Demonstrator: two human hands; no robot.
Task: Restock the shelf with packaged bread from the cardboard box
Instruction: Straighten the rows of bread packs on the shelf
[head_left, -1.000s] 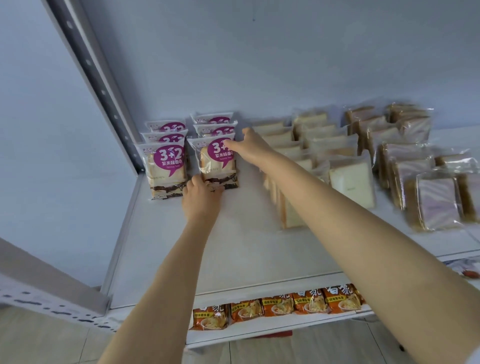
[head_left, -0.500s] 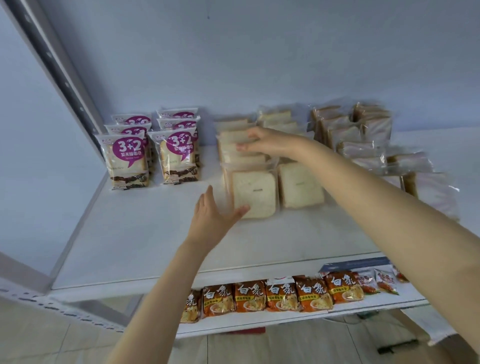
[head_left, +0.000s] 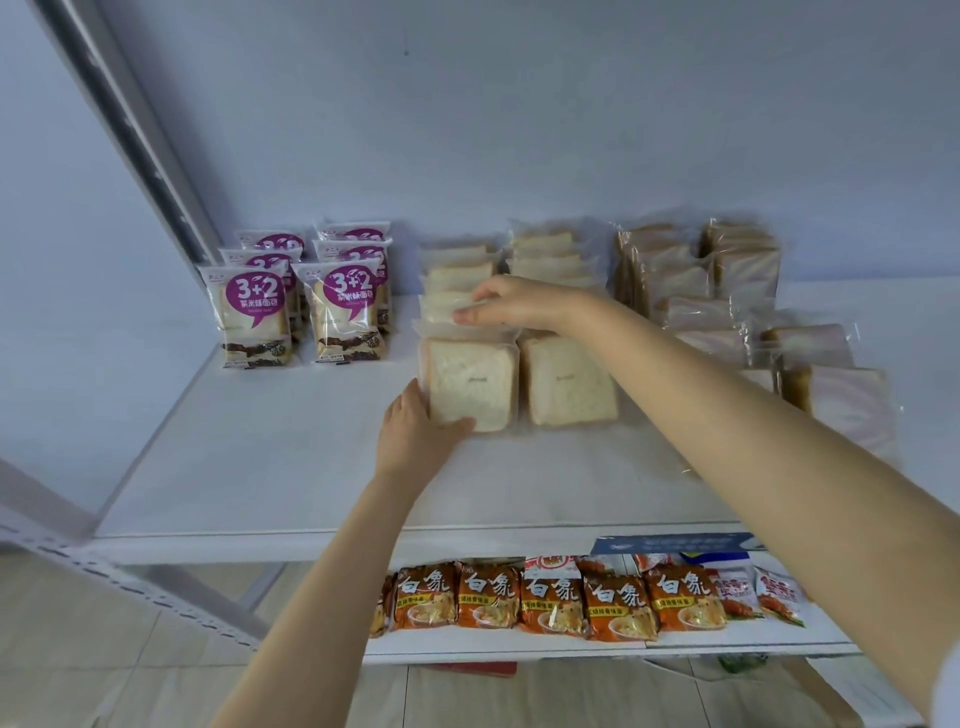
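- The shelf (head_left: 291, 467) shows bare board across the lower left of the frame. The cardboard box is out of view, so the job now looks like squaring stock already placed.
- The white bread row (head_left: 457, 270) runs back from the frame's centre. The right hand (head_left: 519, 309) has its grip pinched on a wrapper top there; it should steady the row, not squeeze it.
- The front packet (head_left: 470, 384) stands just below. The left hand (head_left: 415, 436) has its grip curled round the lower-left corner; slide the packet back flush, level with the neighbouring packet (head_left: 569, 384).
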